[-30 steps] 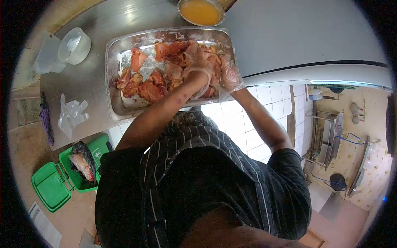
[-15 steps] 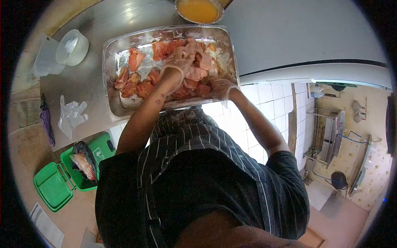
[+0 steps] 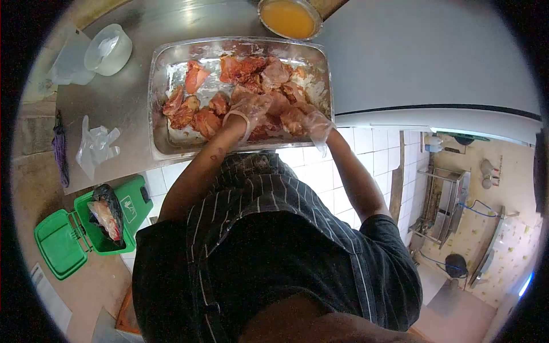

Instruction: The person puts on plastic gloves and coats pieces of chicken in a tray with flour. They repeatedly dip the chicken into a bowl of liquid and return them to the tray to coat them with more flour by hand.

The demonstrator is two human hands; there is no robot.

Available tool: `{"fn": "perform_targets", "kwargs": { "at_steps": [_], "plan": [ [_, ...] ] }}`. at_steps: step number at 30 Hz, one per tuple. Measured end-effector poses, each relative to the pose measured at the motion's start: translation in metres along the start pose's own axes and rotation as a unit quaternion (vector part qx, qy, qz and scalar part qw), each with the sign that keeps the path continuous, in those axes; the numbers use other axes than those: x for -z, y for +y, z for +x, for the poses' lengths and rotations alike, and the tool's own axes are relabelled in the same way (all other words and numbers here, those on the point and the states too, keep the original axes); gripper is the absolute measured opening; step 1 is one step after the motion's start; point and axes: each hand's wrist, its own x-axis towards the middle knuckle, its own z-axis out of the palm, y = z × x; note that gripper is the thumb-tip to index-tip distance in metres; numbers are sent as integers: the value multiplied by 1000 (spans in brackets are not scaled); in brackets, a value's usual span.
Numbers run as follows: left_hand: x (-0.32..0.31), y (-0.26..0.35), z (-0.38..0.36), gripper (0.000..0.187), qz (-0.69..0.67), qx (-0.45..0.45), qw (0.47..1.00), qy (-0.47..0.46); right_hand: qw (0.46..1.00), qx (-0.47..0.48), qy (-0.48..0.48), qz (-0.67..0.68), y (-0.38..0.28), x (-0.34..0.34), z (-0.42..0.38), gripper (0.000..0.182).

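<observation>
Pieces of raw chicken (image 3: 197,77), reddish and coated, lie in a large rectangular steel tray (image 3: 163,140). White powder is smeared over parts of the tray's bottom. My left hand (image 3: 253,108), in a clear plastic glove, rests on the pieces in the near middle of the tray. Its fingertips blend in with the meat. My right hand (image 3: 313,121), gloved the same way, is at the near right corner, fingers curled around a chicken piece (image 3: 293,120). The two hands are close together with meat between them.
A bowl of orange-yellow liquid (image 3: 289,18) stands behind the tray. To the left on the steel counter (image 3: 134,103) are a white plastic tub (image 3: 108,50) and a crumpled clear plastic bag (image 3: 98,146). An open green bin (image 3: 120,214) stands below. A grey surface (image 3: 423,57) lies at right.
My left hand has drawn back toward the near side, uncovering pieces at the back. My right hand now shows higher, on a chicken piece. The whole view has shifted slightly.
</observation>
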Motion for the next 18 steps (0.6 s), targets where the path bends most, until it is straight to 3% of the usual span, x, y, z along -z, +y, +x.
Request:
{"fn": "perform_targets", "kwargs": {
  "at_steps": [1,2,3,4,5,7,8,9,10,11,12,13,14,15,16,17,18],
  "plan": [
    [2,6,-2,36,187,-93,978,9,1000,0,-1,-4,-22,6,-4,42],
    [-7,1,6,36,185,-94,978,12,994,-40,40,97,-67,13,-13,43],
    [-24,-11,17,41,-85,-25,995,-36,974,-81,82,197,-94,13,-15,46],
    [-33,-15,25,46,-348,44,933,-83,827,-120,92,541,-91,3,-8,56],
    [-29,1,21,46,-349,42,933,-83,828,-120,93,539,-98,-1,-4,56],
    [-16,38,9,60,-260,93,961,-8,780,-73,92,615,-114,-3,-2,70],
    [6,60,4,65,-204,138,967,-67,828,-97,115,541,-139,5,-12,72],
    [-1,48,9,65,-204,137,967,-68,828,-97,116,540,-124,1,-12,72],
    [-16,26,19,68,-236,112,963,-65,941,-61,137,303,-96,-6,-10,68],
    [-18,23,21,70,-268,88,958,-63,988,-23,147,45,-92,-8,-11,66],
    [-23,20,18,70,-268,88,957,-64,988,-24,147,46,-87,-5,-15,66],
    [-17,29,9,68,-203,61,977,-13,985,-43,90,-141,-104,4,-18,65],
    [-12,37,3,66,-137,34,989,38,944,-61,30,-322,-113,9,-20,65],
    [-8,40,2,66,-136,34,989,36,945,-62,30,-320,-95,6,-17,65],
    [-6,42,2,65,-132,15,990,38,995,-3,71,-75,-66,-1,-9,64],
    [-3,47,0,63,-129,-5,991,41,977,57,107,175,-66,-4,-7,63],
    [2,52,-2,63,-128,-4,991,39,977,56,107,176,-66,-6,-11,63]
  ]
}}
